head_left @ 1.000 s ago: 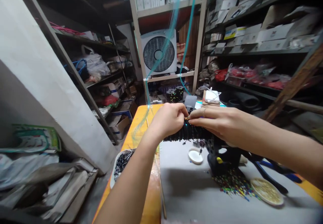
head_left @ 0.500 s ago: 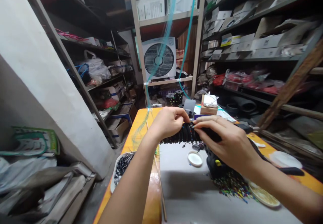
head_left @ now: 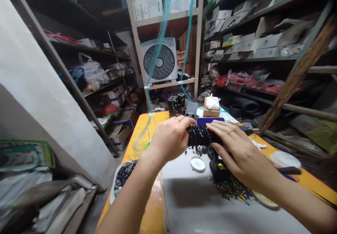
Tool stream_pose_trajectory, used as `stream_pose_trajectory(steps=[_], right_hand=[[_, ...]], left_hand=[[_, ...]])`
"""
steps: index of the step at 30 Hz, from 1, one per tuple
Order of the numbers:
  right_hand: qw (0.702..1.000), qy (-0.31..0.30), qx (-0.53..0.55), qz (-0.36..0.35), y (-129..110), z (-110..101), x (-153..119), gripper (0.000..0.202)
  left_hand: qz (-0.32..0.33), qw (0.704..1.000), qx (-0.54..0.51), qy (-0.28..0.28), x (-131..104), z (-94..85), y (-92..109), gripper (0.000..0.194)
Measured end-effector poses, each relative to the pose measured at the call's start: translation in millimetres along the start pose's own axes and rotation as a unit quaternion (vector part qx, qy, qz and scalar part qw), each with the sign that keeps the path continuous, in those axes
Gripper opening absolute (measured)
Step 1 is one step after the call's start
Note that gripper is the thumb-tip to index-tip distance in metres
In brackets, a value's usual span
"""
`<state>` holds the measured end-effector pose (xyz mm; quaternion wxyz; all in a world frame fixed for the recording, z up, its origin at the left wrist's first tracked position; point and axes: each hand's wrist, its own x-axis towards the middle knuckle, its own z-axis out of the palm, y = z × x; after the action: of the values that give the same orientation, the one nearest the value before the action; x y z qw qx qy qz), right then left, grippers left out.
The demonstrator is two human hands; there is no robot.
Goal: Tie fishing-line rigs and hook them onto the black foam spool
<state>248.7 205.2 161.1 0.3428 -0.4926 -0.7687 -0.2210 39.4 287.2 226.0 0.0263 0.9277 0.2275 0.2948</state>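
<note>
Beaded bracelets (head_left: 200, 136), a dark stack of them threaded side by side on a horizontal holder, sit right between both hands above the grey mat on the table (head_left: 147, 128). Left hand (head_left: 168, 141) is curled around the stack's left end, fingers closed on it. Right hand (head_left: 238, 153) lies flatter, fingertips resting on the right end, loosely spread, not clenched. Just below, a white cap (head_left: 197, 163) and scattered coloured beads (head_left: 234, 190); a dish of dark beads (head_left: 121, 176) sits at the table's left edge.
</note>
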Motion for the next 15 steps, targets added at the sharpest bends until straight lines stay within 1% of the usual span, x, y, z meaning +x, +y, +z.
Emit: stream_pose_trajectory(steps=[4, 7, 10, 12, 15], right_hand=[[1.0, -0.002, 0.006, 0.007, 6, 5, 8, 0.038], [1.0, -0.015, 0.018, 0.014, 11, 4, 16, 0.035], [0.999, -0.032, 0.028, 0.019, 16, 2, 25, 0.035], [0.998, -0.042, 0.032, 0.019, 19, 2, 31, 0.034], [0.998, -0.049, 0.041, 0.005, 24, 3, 42, 0.034]], left_hand=[[0.041, 0.997, 0.05, -0.035, -15, 2.5, 9, 0.048], [0.047, 0.993, 0.085, -0.07, -18, 0.2, 10, 0.064], [0.056, 0.989, 0.097, -0.099, -18, -3.5, 9, 0.071], [0.064, 0.986, 0.114, -0.108, -19, -3.7, 8, 0.075], [0.081, 0.979, 0.16, -0.095, -22, 2.0, 3, 0.076]])
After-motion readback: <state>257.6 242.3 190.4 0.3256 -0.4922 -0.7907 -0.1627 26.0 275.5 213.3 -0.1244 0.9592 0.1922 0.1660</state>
